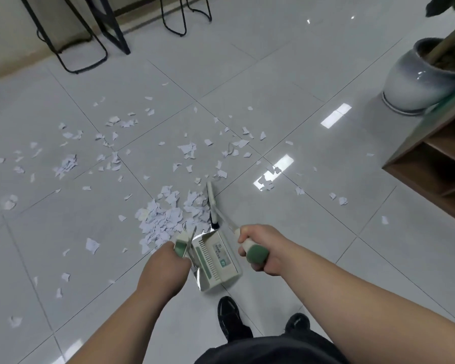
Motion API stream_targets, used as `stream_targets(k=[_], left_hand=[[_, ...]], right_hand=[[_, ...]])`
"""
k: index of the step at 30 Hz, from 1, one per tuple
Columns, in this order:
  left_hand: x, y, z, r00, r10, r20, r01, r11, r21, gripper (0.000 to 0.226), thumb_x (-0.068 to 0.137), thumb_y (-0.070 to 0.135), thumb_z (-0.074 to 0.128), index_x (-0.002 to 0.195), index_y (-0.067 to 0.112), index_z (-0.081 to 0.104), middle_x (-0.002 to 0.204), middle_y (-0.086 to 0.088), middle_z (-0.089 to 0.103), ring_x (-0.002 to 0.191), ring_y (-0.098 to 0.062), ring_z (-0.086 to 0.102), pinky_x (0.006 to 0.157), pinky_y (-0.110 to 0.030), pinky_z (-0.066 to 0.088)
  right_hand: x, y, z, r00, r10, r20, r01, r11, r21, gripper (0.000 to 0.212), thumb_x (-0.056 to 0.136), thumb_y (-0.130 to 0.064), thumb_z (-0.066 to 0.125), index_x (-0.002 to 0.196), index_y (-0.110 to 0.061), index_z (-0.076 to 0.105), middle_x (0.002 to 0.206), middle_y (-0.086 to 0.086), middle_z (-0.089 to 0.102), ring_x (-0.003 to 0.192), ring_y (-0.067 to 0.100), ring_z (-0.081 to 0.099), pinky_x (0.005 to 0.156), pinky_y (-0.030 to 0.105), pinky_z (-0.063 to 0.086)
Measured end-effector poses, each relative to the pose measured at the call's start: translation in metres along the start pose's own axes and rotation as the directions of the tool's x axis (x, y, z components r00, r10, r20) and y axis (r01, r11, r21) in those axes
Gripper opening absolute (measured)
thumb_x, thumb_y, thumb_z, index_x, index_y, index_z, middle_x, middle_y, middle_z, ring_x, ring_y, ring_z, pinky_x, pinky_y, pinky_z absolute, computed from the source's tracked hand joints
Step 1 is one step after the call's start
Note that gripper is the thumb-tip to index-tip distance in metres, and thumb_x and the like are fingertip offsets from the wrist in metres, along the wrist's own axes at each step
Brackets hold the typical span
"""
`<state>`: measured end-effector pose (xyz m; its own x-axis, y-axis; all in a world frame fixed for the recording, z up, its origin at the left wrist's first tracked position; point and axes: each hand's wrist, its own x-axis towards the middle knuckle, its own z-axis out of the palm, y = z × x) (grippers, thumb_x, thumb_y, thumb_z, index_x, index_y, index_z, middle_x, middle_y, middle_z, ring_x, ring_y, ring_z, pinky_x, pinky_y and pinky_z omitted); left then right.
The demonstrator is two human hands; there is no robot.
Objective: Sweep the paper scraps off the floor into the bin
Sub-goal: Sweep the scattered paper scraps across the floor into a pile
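Glossy floor (300,74) tiles carry scraps (163,219), heaped just beyond the dustpan (218,258). The left hand (166,261) grips its handle and the right hand (258,248) grips the broom (211,203). Best to keep the pan's lip flat and pull short strokes toward it. No bin is in view.

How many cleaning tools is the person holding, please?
2: a broom gripped by the right hand, and a dustpan held by the left hand; none seems hidden.
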<state>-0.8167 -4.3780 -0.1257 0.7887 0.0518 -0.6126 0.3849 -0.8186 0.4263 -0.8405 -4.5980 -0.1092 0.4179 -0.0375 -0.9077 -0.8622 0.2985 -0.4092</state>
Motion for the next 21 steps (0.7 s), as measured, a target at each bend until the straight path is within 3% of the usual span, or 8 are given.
stream_targets(k=[3, 14, 21], left_hand=[[0.002, 0.01, -0.003, 1.0, 0.023, 0.003, -0.023, 1.0, -0.021, 0.004, 0.081, 0.015, 0.047, 0.079, 0.018, 0.048, 0.067, -0.001, 0.053, 0.059, -0.026, 0.051, 0.055, -0.03, 0.038], [0.017, 0.127, 0.062, 0.976, 0.2, 0.08, -0.21, 0.967, 0.143, 0.007, 0.084, 0.016, 0.047, 0.087, 0.016, 0.053, 0.073, -0.003, 0.058, 0.058, -0.024, 0.052, 0.056, -0.03, 0.042], [0.016, 0.24, 0.127, 0.937, 0.311, 0.159, -0.342, 0.907, 0.243, 0.014, 0.084, 0.015, 0.043, 0.088, 0.014, 0.056, 0.069, -0.005, 0.061, 0.058, -0.027, 0.055, 0.059, -0.032, 0.046]], right_hand=[[-0.01, -0.006, -0.013, 1.0, -0.026, 0.001, 0.026, 1.0, 0.009, 0.02, 0.081, -0.004, 0.059, 0.099, -0.012, 0.062, 0.06, 0.011, 0.061, 0.035, 0.015, 0.048, 0.043, 0.019, 0.031], [-0.036, -0.017, -0.152, 0.969, -0.076, -0.234, 0.099, 0.991, 0.086, 0.013, 0.08, -0.005, 0.059, 0.092, -0.008, 0.06, 0.06, 0.012, 0.059, 0.038, 0.018, 0.045, 0.045, 0.019, 0.029], [-0.028, -0.015, -0.306, 0.898, -0.016, -0.44, 0.096, 0.982, 0.16, 0.025, 0.07, -0.008, 0.064, 0.095, -0.007, 0.063, 0.084, 0.018, 0.061, 0.056, 0.024, 0.05, 0.045, 0.018, 0.033]])
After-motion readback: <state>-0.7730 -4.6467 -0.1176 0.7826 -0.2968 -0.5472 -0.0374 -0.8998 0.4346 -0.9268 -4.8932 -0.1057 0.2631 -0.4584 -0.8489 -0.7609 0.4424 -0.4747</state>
